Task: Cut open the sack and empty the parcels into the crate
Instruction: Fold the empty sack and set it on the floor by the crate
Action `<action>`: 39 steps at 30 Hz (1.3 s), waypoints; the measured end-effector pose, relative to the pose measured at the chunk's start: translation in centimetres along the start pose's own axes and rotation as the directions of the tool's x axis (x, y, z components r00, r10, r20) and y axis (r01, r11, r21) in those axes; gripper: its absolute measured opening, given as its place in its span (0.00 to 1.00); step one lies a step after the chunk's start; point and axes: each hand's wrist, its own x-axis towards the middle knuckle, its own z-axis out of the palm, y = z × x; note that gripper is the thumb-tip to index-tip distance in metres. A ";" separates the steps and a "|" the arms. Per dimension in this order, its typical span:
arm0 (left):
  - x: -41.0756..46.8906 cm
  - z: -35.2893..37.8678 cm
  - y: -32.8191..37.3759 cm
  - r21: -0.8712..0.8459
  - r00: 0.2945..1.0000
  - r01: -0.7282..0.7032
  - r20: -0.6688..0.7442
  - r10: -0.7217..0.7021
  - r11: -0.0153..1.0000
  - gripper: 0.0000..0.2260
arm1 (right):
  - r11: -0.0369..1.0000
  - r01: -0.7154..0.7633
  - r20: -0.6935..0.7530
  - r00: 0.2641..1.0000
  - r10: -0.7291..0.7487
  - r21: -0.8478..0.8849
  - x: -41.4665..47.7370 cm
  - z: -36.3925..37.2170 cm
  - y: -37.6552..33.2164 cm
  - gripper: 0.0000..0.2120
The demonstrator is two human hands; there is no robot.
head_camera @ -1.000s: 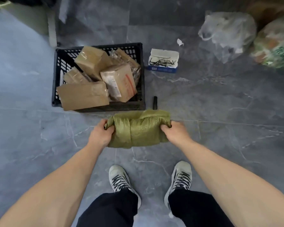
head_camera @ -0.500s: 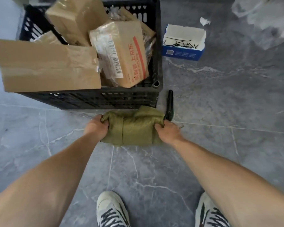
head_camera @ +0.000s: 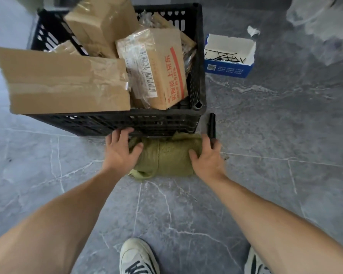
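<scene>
One sack, one crate.

Left hand and right hand both reach forward, palms down, loosely splayed

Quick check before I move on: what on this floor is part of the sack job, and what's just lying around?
Job: folded green sack, with left hand and right hand at its ends; black crate; cardboard parcels inside it; slim black tool, probably the cutter.
Lying about: open white-and-blue box; clear plastic bag; paper scrap.
</scene>
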 end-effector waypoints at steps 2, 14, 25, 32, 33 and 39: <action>-0.7 -0.6 -0.4 0.139 0.987 -0.157 0.010 0.158 0.978 0.23 | 0.995 0.096 0.004 0.995 -0.096 -0.032 -0.4 0.5 -0.2 0.28; -2.3 1.0 -0.3 0.285 0.919 -0.121 0.394 -0.001 0.951 0.25 | 0.973 0.189 0.186 0.969 -0.163 -0.134 -0.5 1.9 0.3 0.26; -2.3 -1.2 3.0 0.323 0.948 -0.246 0.275 0.159 0.914 0.22 | 0.979 -0.117 -0.141 0.980 0.141 0.165 4.6 -2.2 1.6 0.16; -1.7 -0.9 4.3 0.226 0.945 -0.235 0.280 0.168 0.945 0.18 | 0.940 -0.314 -0.015 0.948 0.319 0.134 8.7 -2.0 2.0 0.23; -1.7 -0.8 4.4 0.218 0.947 -0.225 0.278 0.161 0.950 0.17 | 0.941 -0.317 -0.016 0.947 0.321 0.118 9.0 -1.8 2.1 0.23; -1.3 0.2 5.0 0.145 0.962 -0.160 0.247 0.121 0.977 0.16 | 0.947 -0.310 -0.032 0.949 0.313 0.079 10.3 -1.2 3.0 0.22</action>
